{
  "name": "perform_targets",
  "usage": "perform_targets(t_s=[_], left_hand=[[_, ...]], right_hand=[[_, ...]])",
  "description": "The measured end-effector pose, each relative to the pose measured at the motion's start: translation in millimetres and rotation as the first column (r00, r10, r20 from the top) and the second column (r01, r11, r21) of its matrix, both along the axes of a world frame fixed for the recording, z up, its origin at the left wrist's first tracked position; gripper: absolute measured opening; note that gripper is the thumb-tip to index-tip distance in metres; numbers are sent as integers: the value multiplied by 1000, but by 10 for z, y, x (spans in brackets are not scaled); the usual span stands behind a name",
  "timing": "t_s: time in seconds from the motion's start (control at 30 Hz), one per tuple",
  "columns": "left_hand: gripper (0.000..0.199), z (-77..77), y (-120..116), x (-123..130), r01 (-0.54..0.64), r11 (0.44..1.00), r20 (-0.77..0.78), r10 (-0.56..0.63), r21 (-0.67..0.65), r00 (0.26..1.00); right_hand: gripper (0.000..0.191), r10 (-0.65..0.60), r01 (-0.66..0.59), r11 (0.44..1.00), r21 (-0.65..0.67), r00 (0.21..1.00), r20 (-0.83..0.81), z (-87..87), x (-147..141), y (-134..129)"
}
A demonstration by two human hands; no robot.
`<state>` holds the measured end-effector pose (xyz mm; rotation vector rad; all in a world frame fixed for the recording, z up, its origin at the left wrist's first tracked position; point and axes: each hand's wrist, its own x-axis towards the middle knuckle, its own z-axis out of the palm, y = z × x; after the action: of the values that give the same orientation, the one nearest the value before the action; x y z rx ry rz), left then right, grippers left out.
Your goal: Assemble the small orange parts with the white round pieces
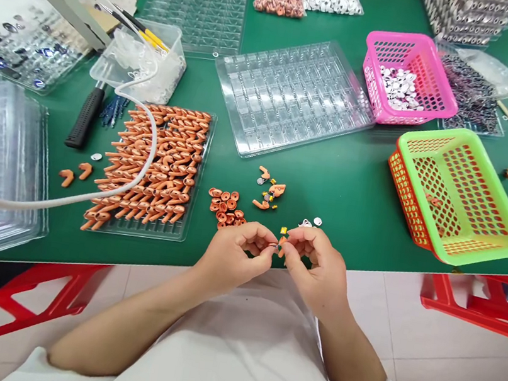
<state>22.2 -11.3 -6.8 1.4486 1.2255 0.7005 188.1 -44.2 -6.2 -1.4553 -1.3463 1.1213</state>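
Near the table's front edge my left hand (238,251) pinches a small orange cap, mostly hidden by its fingertips. Close beside it, my right hand (317,269) grips an orange earbud-shaped piece (282,244) with a yellow bit showing above it. The two hands' fingertips almost meet. Left of them lies a cluster of round orange caps (227,207). Beyond the hands are loose orange pieces (277,189) with yellow and silvery parts. White discs (317,221) lie just past my right hand.
A clear tray full of orange pieces (156,169) stands at left, under a white cable (154,137). An unfilled clear tray (291,97) lies behind. At right are a pink basket (416,44) with white discs and a green basket (478,254). A black-handled tool (84,119) lies left.
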Motion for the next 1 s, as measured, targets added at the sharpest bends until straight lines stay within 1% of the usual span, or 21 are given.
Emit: perform_targets(t_s=[0.13,0.37,0.57,0.73,0.83,0.93,1.0], left_hand=[[7,8,9,26,18,1000,-52,-19,-17,998],[17,-10,0,26,24,997,-113,-15,78,993],[17,-11,20,14,78,992,-167,-61,98,984],[17,-24,37,13,103,986,-214,-74,129,974],[17,-14,24,7,125,975,-250,-76,184,965],[17,5,-7,-3,138,952,-283,-58,274,957],[17,14,-22,-10,136,943,-294,-43,303,955]], right_hand=[[7,-5,5,999,32,1000,17,-29,-8,-7],[5,11,-12,999,36,1000,28,-48,0,-4],[4,16,-18,999,49,999,48,-82,-3,19],[5,22,-24,998,57,999,46,-117,-8,35],[5,32,-36,997,69,998,60,-109,-7,23],[7,45,-51,993,106,997,61,-85,-6,-5],[8,51,-58,991,125,997,57,-76,-10,-20]])
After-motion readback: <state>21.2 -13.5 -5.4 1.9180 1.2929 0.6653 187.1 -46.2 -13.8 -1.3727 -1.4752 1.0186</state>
